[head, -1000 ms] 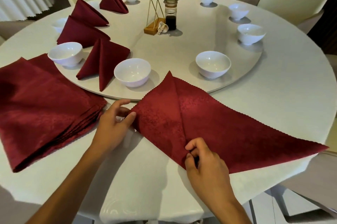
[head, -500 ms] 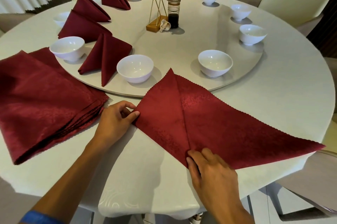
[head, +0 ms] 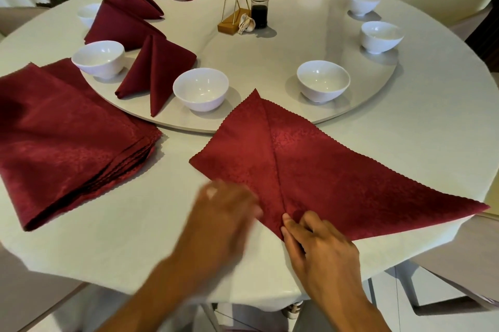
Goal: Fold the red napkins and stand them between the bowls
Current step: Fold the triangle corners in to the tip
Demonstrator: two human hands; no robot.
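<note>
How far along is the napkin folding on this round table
Done: four folded napkins stand by the bowls on the left of the turntable. In hand: a half-folded napkin, its near corner under the right hand; the left hand is blurred. Left: the stack of flat napkins and the empty gaps between the right-side bowls.

A half-folded red napkin (head: pixel 310 169) lies flat at lower centre; four folded napkins (head: pixel 154 72) stand between white bowls (head: pixel 201 88) — upper left.
</note>
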